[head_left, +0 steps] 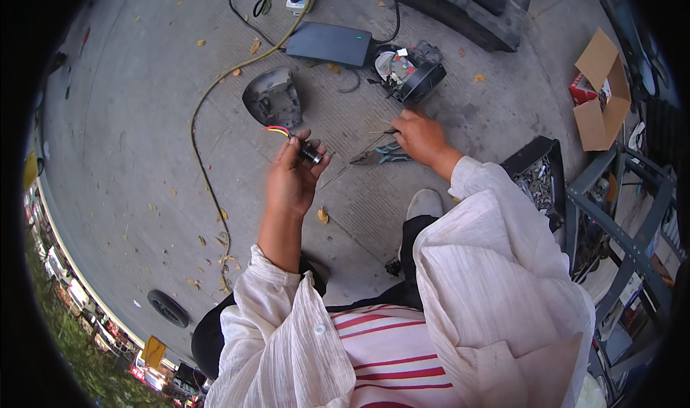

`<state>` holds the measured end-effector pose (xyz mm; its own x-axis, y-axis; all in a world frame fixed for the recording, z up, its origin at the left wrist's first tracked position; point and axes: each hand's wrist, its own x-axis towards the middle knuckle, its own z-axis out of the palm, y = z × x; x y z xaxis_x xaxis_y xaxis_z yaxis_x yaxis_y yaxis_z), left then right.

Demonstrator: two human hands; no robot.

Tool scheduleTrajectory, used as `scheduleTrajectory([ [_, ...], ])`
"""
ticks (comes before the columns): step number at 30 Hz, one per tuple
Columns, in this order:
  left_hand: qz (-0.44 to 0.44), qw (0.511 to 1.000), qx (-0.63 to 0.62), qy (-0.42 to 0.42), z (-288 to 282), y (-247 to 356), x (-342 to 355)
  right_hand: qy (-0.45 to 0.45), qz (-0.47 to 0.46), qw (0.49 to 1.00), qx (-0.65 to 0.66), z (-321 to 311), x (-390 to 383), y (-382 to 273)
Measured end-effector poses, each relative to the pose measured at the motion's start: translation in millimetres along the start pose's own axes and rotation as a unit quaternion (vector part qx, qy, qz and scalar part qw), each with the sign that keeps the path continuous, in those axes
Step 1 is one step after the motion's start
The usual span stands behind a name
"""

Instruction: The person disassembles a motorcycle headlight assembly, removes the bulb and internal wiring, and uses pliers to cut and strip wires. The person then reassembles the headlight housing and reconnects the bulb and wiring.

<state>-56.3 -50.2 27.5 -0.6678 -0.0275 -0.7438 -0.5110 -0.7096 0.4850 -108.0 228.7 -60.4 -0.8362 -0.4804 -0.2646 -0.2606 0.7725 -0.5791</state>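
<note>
Up front, left hand (291, 174) clenched round a small black connector (310, 153), wires (277, 130) kept clear; right hand (420, 138) pinching a thin pin (381, 131) above pliers (381, 154).

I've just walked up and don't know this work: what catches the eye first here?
The left hand at centre, raised, pinching a small black cylindrical part with red and yellow wires. To its right, the right hand reaches down by blue-handled pliers on the grey concrete ground. Beyond lies an opened round black housing.
</note>
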Motion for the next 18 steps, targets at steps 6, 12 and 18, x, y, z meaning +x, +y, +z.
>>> scheduleTrajectory([
  [6,-0.028,0.997,0.016,-0.074,15,5,-6,-0.127,0.213,0.725,0.642,-14,19,-33],
  [12,-0.032,0.996,0.035,-0.071,16,6,-7,-0.146,0.186,0.635,0.736,-36,17,-60],
  [18,-0.026,0.996,-0.019,-0.079,20,9,-9,-0.128,0.079,0.736,0.660,-59,15,-78],
])
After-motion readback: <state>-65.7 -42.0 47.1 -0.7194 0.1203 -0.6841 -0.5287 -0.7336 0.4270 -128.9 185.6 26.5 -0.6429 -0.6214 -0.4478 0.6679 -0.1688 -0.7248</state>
